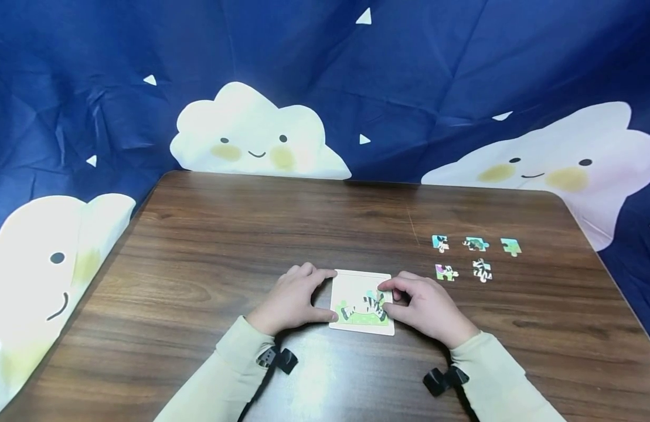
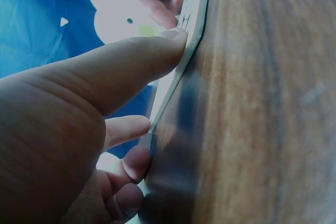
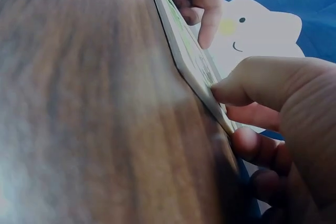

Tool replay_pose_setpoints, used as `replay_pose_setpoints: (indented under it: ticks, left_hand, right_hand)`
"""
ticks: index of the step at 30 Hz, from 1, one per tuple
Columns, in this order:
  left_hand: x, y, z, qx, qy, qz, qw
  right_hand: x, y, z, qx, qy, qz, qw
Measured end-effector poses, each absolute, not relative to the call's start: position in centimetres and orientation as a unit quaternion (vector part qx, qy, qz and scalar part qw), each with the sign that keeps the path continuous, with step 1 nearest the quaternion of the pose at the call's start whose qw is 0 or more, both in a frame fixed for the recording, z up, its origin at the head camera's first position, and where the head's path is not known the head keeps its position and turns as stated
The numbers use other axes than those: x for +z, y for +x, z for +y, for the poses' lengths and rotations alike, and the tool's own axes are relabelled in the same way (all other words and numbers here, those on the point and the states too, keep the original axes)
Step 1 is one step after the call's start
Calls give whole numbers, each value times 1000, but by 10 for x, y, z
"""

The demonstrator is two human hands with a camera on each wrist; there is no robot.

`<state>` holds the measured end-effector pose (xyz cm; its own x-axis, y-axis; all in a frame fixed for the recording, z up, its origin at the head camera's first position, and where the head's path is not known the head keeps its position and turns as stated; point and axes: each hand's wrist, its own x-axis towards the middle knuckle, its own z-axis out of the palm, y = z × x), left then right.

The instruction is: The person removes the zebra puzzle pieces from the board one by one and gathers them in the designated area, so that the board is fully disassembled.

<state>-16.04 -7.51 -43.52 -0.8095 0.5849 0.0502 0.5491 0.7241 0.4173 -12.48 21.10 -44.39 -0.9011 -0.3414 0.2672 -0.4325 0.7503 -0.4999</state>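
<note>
The puzzle board [image 1: 351, 288] lies on the brown table [image 1: 198, 264] in the head view, just below and right of the frame's centre, with part of a zebra picture filled in. The left hand [image 1: 293, 296] has thumb and index finger spread apart, their tips touching the board's left side. The right hand [image 1: 425, 305] has thumb and index finger bent over the board's right side; whether they pinch a piece, I cannot tell. Five loose puzzle pieces [image 1: 482, 270] lie right of centre, in two rows. A blue cloth [image 1: 409, 64] with white clouds fills the upper frame.

In the left wrist view, the board shows nearly edge-on at upper centre, the left thumb's tip on it.

In the right wrist view, the board slants from top centre towards the right, the right thumb's tip against its rim.
</note>
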Motion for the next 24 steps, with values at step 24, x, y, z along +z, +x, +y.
replay_pose_setpoints:
  ticks: [24]
  left_hand:
    - [-433, -159, -75, 196, 299, 932, 52]
  right_hand:
    - [-448, -116, 230, 434, 148, -886, 72]
